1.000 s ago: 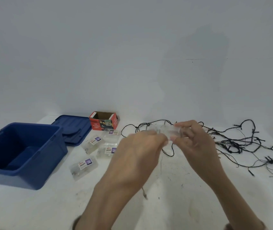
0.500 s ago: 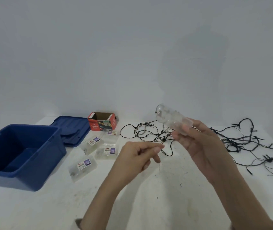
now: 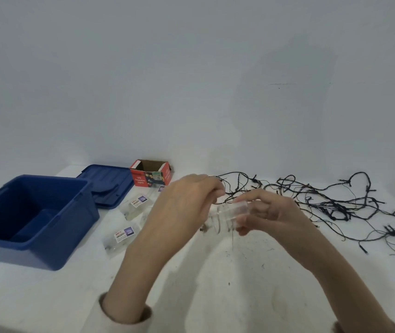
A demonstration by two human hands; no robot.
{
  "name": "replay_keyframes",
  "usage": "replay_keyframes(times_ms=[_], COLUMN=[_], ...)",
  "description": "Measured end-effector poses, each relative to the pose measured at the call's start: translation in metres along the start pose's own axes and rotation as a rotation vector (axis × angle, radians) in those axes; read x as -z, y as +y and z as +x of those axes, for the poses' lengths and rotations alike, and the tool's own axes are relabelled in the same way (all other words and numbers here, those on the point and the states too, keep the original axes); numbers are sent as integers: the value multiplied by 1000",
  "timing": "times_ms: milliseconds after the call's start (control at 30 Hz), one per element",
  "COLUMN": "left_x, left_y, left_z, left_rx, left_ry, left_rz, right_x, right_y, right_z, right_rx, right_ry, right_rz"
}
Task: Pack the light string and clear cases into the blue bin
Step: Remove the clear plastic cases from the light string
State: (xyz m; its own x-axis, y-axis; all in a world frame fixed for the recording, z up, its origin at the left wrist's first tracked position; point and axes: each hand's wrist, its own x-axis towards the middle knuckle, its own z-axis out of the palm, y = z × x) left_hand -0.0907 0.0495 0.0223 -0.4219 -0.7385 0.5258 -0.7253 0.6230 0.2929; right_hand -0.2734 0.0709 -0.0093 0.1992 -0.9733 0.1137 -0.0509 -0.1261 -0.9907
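- right hand point(image 3: 272, 213) grips a clear case point(image 3: 232, 213) above the tabletop point(image 3: 215, 272);
- left hand point(image 3: 187, 207) curls beside that case; its hold cannot be told;
- light string point(image 3: 336, 200) sprawls at right; blue bin point(image 3: 76, 236) stands at left

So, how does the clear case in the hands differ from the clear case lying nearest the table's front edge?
The held clear case is up off the table, with the right hand holding it; the front clear case lies flat on the table, with no hand on it. The front clear case shows a white and purple label on top; the held clear case shows no label from this view. Both look like transparent plastic.
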Motion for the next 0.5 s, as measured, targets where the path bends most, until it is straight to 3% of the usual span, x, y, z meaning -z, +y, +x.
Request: replay_keyframes(times_ms=[200,333,500], left_x=[-11,-27,-41], left_y=[-8,0,5], left_z=[-10,-19,-22], left_rx=[380,516,585], left_ry=[-123,-36,62], left_rz=[-801,-908,-797], right_x=[6,-6,-20], right_y=[3,8,17], right_z=[1,6,12], right_rx=[-69,-157,-197], right_ry=[-195,-75,77], right_rz=[392,568,719])
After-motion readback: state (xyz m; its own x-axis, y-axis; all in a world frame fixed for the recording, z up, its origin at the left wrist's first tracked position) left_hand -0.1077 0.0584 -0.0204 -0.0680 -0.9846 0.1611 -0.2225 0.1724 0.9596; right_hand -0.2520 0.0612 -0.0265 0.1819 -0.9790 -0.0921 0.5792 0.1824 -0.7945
